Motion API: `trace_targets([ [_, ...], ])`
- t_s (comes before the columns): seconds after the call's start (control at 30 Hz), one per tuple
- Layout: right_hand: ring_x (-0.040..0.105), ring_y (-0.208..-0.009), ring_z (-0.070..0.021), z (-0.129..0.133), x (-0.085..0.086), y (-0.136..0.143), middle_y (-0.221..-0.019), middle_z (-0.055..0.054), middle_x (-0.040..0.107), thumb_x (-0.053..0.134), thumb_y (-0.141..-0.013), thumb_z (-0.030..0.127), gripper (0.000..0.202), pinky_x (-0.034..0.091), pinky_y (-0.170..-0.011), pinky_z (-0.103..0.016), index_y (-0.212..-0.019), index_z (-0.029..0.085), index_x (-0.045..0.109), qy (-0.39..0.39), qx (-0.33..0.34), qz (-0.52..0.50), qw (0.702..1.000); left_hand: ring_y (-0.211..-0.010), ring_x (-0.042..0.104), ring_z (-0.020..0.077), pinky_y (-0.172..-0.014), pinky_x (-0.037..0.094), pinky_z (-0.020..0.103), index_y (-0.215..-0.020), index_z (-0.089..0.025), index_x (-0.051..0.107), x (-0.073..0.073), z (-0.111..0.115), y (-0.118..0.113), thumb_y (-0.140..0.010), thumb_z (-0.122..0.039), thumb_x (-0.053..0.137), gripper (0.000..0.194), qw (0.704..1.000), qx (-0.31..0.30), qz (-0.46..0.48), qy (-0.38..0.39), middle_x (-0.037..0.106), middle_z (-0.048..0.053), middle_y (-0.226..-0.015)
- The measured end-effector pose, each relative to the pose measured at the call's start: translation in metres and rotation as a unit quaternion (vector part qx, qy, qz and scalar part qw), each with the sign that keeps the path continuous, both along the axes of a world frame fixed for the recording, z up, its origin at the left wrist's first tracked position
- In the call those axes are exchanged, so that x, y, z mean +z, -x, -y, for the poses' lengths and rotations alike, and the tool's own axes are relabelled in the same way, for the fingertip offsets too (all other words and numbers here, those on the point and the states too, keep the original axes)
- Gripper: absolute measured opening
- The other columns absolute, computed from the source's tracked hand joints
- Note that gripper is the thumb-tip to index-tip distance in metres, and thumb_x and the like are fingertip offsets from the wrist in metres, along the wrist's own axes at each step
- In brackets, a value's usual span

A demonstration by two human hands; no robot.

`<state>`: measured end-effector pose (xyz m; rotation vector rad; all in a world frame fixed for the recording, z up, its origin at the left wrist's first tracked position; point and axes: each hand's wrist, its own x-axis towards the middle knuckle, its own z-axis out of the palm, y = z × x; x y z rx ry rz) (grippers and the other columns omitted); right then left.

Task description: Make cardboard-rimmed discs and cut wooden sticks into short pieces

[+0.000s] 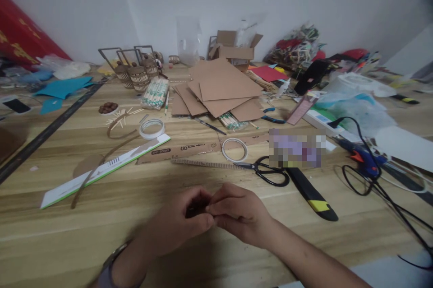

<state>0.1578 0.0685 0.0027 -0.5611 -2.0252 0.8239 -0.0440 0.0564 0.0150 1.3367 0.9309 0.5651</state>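
Observation:
My left hand (172,222) and my right hand (241,216) meet above the near part of the table, fingertips touching. Both are closed in a pinch around something small and dark that my fingers mostly hide. Just beyond them lie black-handled scissors (272,178), with a narrow corrugated cardboard strip (209,164) along their blades. A thin white tape ring (224,152) lies behind the scissors. To the right of my right hand is a black and yellow knife handle (309,193).
Cardboard sheets (230,82) are stacked mid-table, with bundled sticks (155,93) and small woven buckets (138,79) to their left. A white strip with a green edge (104,170) lies left. A blue glue gun (367,164) and its black cable lie right.

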Motion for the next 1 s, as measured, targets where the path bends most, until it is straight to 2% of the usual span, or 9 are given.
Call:
trace_targets([
  [0.13, 0.069, -0.081, -0.0138, 0.0, -0.002, -0.001, -0.091, -0.006, 0.071, 0.066, -0.092, 0.024, 0.009, 0.056, -0.07, -0.022, -0.097, 0.021, 0.073, 0.011, 0.008, 0.004, 1.0, -0.086, 0.056, 0.0186, -0.074, 0.042, 0.029, -0.098, -0.018, 0.062, 0.001, 0.0, -0.001, -0.079, -0.043, 0.071, 0.033, 1.0, 0.004, 0.006, 0.015, 0.063, 0.001, -0.091],
  [0.4, 0.068, -0.085, -0.0148, -0.001, -0.007, -0.001, -0.096, -0.007, 0.07, 0.066, -0.093, 0.025, 0.01, 0.055, -0.074, -0.024, -0.1, 0.021, 0.072, 0.017, 0.028, 0.011, 0.999, -0.087, 0.056, 0.0192, -0.076, 0.043, 0.03, -0.098, -0.018, 0.063, 0.006, 0.003, -0.004, -0.077, -0.033, 0.066, 0.026, 0.999, 0.017, -0.028, -0.009, 0.064, 0.001, -0.092],
  [0.5, 0.068, -0.095, -0.0168, -0.003, -0.002, -0.003, -0.107, -0.009, 0.069, 0.068, -0.091, 0.035, 0.025, 0.056, -0.079, -0.026, -0.113, 0.022, 0.069, 0.024, 0.052, 0.035, 0.998, -0.081, 0.057, 0.0189, -0.071, 0.044, 0.029, -0.096, -0.019, 0.062, 0.012, 0.004, 0.002, -0.075, -0.034, 0.063, 0.026, 0.997, 0.023, -0.072, -0.023, 0.064, 0.001, -0.087],
  [0.57, 0.068, -0.098, -0.0187, -0.009, 0.005, -0.009, -0.111, -0.011, 0.068, 0.069, -0.09, 0.041, 0.036, 0.056, -0.081, -0.029, -0.12, 0.022, 0.066, 0.021, 0.046, 0.073, 0.996, -0.079, 0.058, 0.0198, -0.069, 0.045, 0.03, -0.096, -0.02, 0.062, 0.016, 0.004, 0.011, -0.075, -0.035, 0.06, 0.026, 0.987, 0.045, -0.142, -0.057, 0.064, 0.001, -0.085],
  [0.67, 0.068, -0.096, -0.0202, -0.025, 0.017, -0.025, -0.107, -0.01, 0.071, 0.063, -0.095, 0.036, 0.027, 0.055, -0.08, -0.031, -0.116, 0.021, 0.068, 0.025, -0.032, 0.145, 0.989, -0.084, 0.062, 0.0243, -0.074, 0.048, 0.036, -0.098, -0.021, 0.061, 0.015, 0.001, 0.036, -0.076, -0.034, 0.057, 0.026, 0.939, 0.108, -0.287, -0.153, 0.068, 0.004, -0.09],
  [0.73, 0.068, -0.093, -0.0208, -0.043, 0.02, -0.041, -0.1, -0.008, 0.073, 0.058, -0.097, 0.031, 0.019, 0.054, -0.082, -0.033, -0.107, 0.021, 0.071, 0.03, -0.097, 0.184, 0.978, -0.089, 0.064, 0.0279, -0.079, 0.05, 0.041, -0.097, -0.022, 0.06, 0.008, -0.003, 0.058, -0.077, -0.034, 0.056, 0.024, 0.884, 0.146, -0.37, -0.245, 0.07, 0.006, -0.094],
  [0.83, 0.069, -0.093, -0.0236, -0.074, 0.014, -0.066, -0.101, -0.009, 0.075, 0.054, -0.096, 0.029, 0.021, 0.053, -0.084, -0.037, -0.101, 0.022, 0.072, 0.008, -0.173, 0.245, 0.954, -0.103, 0.064, 0.0329, -0.091, 0.05, 0.048, -0.097, -0.02, 0.061, -0.01, -0.011, 0.096, -0.079, -0.033, 0.056, 0.023, 0.806, 0.155, -0.425, -0.381, 0.07, 0.012, -0.107],
  [0.9, 0.068, -0.096, -0.0261, -0.093, 0.005, -0.081, -0.103, -0.01, 0.075, 0.051, -0.095, 0.025, 0.023, 0.052, -0.086, -0.04, -0.101, 0.021, 0.073, -0.023, -0.179, 0.298, 0.937, -0.111, 0.063, 0.0337, -0.097, 0.048, 0.05, -0.103, -0.02, 0.062, -0.023, -0.016, 0.118, -0.081, -0.033, 0.057, 0.026, 0.776, 0.143, -0.444, -0.425, 0.069, 0.013, -0.114],
  [1.0, 0.066, -0.099, -0.0269, -0.113, -0.01, -0.096, -0.102, -0.011, 0.074, 0.047, -0.094, 0.02, 0.027, 0.05, -0.091, -0.042, -0.097, 0.019, 0.074, -0.058, -0.122, 0.334, 0.933, -0.113, 0.063, 0.0325, -0.097, 0.05, 0.05, -0.106, -0.02, 0.062, -0.039, -0.021, 0.14, -0.086, -0.035, 0.055, 0.026, 0.758, 0.123, -0.46, -0.446, 0.068, 0.014, -0.119],
])
